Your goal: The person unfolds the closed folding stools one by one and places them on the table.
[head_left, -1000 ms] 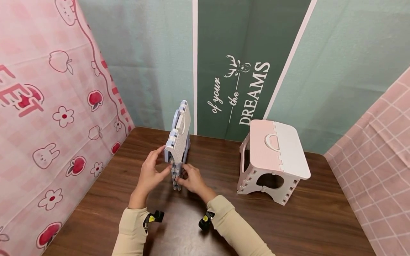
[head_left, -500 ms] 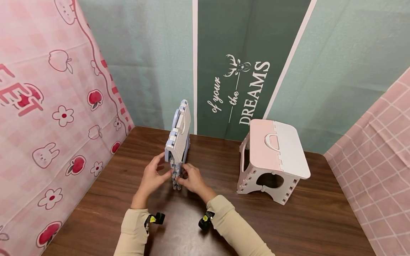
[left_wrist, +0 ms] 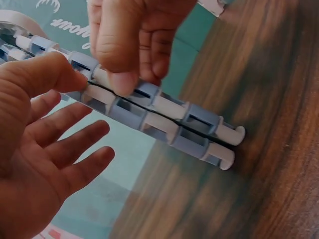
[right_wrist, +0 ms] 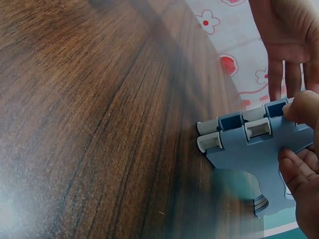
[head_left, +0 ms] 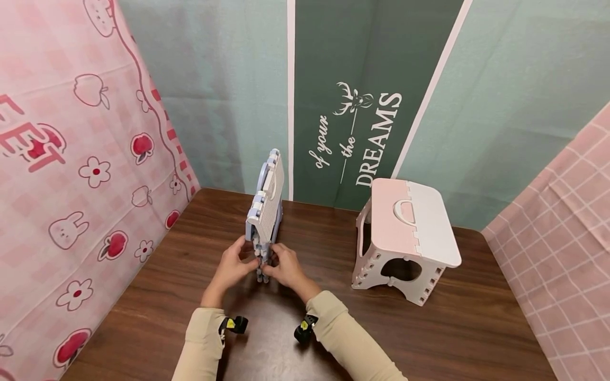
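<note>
A folded blue and white plastic folding stool [head_left: 269, 209] stands on edge on the table, its hinged side toward me. My right hand [head_left: 288, 269] pinches the right leg panel: in the right wrist view the thumb lies on the hinge edge and curled fingers press the blue panel [right_wrist: 239, 157]. On the other side is my left hand [head_left: 232, 269]. The left wrist view shows its thumb touching the seam between the two rows of hinge knuckles [left_wrist: 162, 119], while the other fingers [left_wrist: 84, 172] spread loosely. The stool's far side is hidden.
An unfolded pink and white folding stool [head_left: 407, 222] stands on the wooden table [head_left: 329, 338] to the right. Printed cloths hang around: pink on the left [head_left: 71, 185], green behind [head_left: 376, 47], pink check on the right [head_left: 562, 227].
My left hand has slid down and slightly right along the folded stool's edge, its fingers leaving the upper part. My right hand and both stools look nearly unmoved.
</note>
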The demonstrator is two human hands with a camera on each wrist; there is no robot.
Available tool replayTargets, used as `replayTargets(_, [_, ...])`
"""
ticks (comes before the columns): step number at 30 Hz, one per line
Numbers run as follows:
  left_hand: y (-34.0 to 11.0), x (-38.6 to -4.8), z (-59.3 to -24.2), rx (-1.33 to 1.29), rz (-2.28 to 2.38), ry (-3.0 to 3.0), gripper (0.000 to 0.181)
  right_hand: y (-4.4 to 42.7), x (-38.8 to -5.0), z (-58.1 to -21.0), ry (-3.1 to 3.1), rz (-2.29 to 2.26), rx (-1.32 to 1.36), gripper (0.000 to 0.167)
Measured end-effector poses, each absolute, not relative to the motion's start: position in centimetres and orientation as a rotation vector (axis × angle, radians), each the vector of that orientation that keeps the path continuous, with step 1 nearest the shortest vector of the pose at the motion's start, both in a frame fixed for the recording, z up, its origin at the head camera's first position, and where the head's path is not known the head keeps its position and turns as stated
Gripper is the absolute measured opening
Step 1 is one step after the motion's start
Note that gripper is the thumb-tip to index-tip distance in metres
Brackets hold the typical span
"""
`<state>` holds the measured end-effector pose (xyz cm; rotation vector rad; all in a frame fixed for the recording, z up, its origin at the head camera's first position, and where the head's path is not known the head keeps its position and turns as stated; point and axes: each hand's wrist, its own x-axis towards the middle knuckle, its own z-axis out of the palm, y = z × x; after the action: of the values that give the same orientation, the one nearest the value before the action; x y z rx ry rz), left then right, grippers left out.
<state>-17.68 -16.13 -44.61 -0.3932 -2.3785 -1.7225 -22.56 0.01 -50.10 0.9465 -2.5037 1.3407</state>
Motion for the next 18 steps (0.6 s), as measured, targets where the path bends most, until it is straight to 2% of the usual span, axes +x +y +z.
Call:
replayTargets(8, [-16.1, -18.3, -45.5, -0.333, -1.861, -2.361, 0.034, 0.0, -22.6, -50.2, -2.529, 1.312, 0.911, 0.047])
replayTargets(18, [-17.0, -19.9, -48.7, -0.321, -1.884, -2.349, 0.038, -0.1, -22.5, -50.2, -2.541, 1.313, 0.903, 0.048])
